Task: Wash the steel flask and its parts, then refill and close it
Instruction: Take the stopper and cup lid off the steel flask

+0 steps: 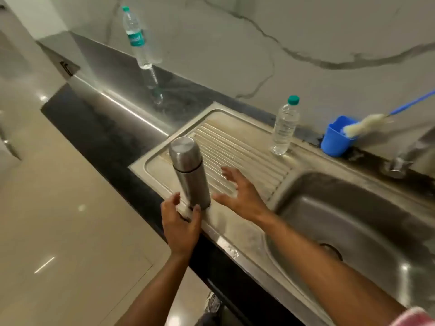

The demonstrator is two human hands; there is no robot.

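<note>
A steel flask (189, 170) stands upright with its cap on, at the near left corner of the ribbed steel drainboard (247, 147). My left hand (181, 224) is at the flask's base, thumb and fingers loosely spread on either side, fingertips close to or touching it. To the flask's right, my right hand (240, 194) hovers with fingers spread, holding nothing. A small clear water bottle (283, 128) with a green cap stands at the back of the drainboard.
The sink basin (353, 222) lies to the right, its tap (404, 154) behind it. A blue cup (335, 137) holds a bottle brush (367, 125) with a blue handle. A larger water bottle (136, 36) stands on the dark counter (113, 118) at the back left.
</note>
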